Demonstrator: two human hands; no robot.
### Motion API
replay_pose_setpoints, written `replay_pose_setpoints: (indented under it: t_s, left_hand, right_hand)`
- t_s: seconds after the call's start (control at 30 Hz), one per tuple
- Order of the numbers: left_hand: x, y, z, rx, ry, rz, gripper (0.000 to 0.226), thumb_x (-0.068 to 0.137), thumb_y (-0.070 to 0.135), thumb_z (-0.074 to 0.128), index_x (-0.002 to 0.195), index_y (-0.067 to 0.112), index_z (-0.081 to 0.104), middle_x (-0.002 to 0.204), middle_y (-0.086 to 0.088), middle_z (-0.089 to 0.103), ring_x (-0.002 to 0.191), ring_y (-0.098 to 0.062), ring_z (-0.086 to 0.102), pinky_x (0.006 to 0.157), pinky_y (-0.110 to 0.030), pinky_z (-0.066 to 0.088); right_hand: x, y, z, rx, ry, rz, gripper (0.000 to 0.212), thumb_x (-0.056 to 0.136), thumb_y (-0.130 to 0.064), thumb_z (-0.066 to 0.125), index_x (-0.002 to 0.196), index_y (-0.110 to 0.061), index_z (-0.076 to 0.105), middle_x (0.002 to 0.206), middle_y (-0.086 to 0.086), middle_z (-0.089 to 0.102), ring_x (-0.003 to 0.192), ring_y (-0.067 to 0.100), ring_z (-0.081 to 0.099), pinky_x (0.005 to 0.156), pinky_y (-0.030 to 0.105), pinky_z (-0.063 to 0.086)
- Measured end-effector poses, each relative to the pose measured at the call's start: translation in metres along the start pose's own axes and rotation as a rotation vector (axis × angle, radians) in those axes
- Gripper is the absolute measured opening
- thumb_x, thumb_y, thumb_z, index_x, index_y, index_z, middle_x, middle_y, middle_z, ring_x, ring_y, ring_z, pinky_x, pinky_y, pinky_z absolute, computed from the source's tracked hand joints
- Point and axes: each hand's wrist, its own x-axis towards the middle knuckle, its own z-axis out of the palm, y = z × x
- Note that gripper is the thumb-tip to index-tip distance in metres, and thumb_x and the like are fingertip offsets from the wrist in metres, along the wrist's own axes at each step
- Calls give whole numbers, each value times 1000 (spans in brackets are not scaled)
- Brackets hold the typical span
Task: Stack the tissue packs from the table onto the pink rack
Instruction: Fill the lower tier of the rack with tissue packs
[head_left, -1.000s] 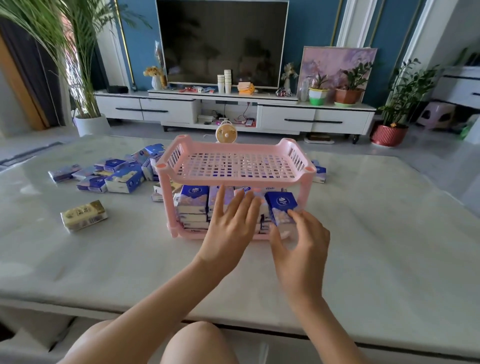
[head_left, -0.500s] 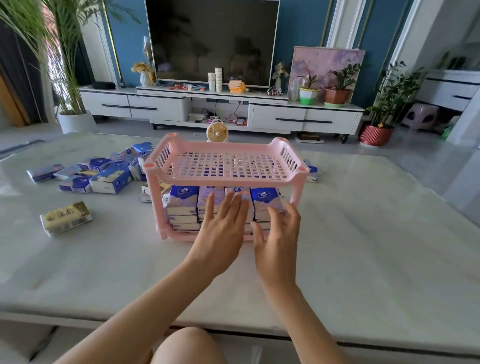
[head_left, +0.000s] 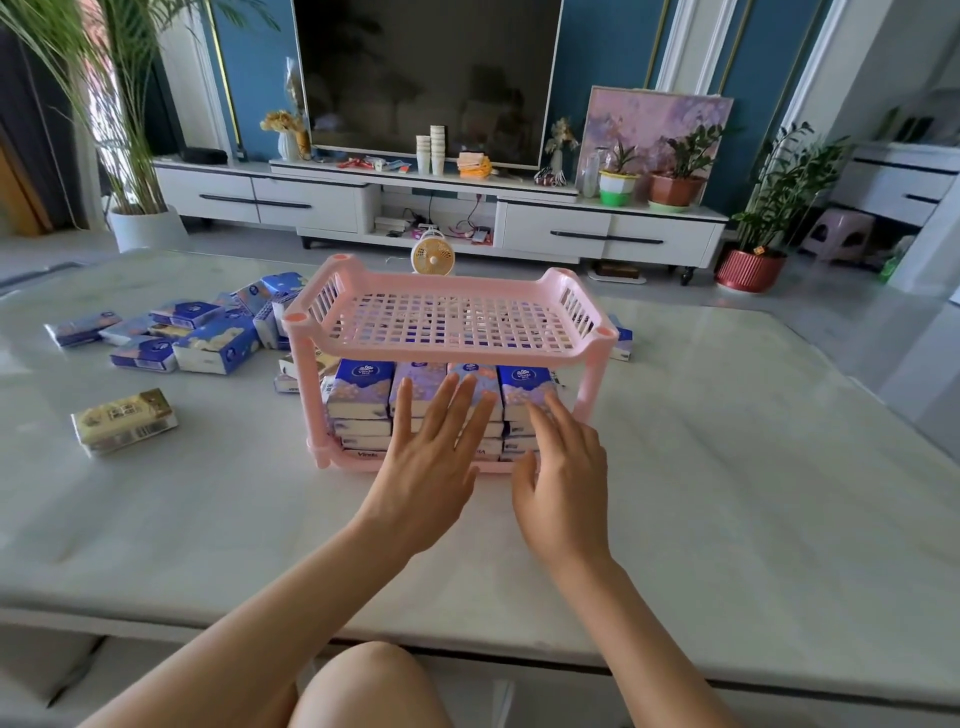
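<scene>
The pink rack (head_left: 589, 387) stands mid-table, its upper shelf bare. Its lower shelf holds stacked blue tissue packs (head_left: 361, 397) in several columns. My left hand (head_left: 431, 457) is flat with straight fingers against the front of the middle stacks. My right hand (head_left: 563, 467) is beside it, fingers relaxed, fingertips at the right-hand stack, holding nothing. Loose blue tissue packs (head_left: 208, 348) lie in a heap to the rack's left. A yellow-and-white pack (head_left: 124, 421) lies alone nearer the front left.
The marble table (head_left: 727, 467) stretches wide to the right and front of the rack. One more pack (head_left: 621, 340) lies behind the rack's right post. A small fan (head_left: 432, 257) stands past the far edge. My knee (head_left: 369, 686) is below the table's near edge.
My right hand has let go of the blue pack, which now sits on the right-hand stack in the rack. Both hands have flattened against the stacks' fronts.
</scene>
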Motion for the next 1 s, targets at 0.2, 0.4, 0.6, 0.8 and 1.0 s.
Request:
replay_pose_setpoints:
  t_s: [0.2,0.4,0.6,0.8,1.0]
  left_hand:
    - [-21,0,-2,-298,214,210,18,76,2,55,92,4,63,100,-13,65,95,-28,56,79,-42,45]
    - [-27,7,14,-294,52,138,28,75,9,43,95,8,63,97,-7,61,84,-24,55,74,-31,40]
    - [-25,14,13,-359,110,38,34,73,8,41,103,8,56,113,-12,56,92,-28,54,76,-32,39]
    - [-16,17,11,-204,152,60,54,74,14,40,128,10,44,143,-14,39,133,-31,28,112,-42,16]
    - [5,23,12,-152,113,28,60,77,19,38,135,5,35,144,-14,39,138,-30,19,113,-49,7]
  right_hand:
    - [-4,8,-8,107,60,6,41,79,-5,37,112,-2,62,116,12,63,106,23,51,91,33,44]
    - [-13,13,-6,230,-116,229,28,80,9,51,101,-5,63,100,11,64,93,31,62,79,35,50]
    - [-23,10,1,297,-86,244,34,76,13,53,105,-4,57,141,10,44,127,15,40,86,9,33]
    - [-24,1,6,381,-130,280,39,76,16,49,109,-4,51,152,8,23,136,14,28,90,13,37]
    - [-17,-10,10,412,-168,339,31,85,4,54,113,-6,47,156,9,8,134,14,31,83,2,27]
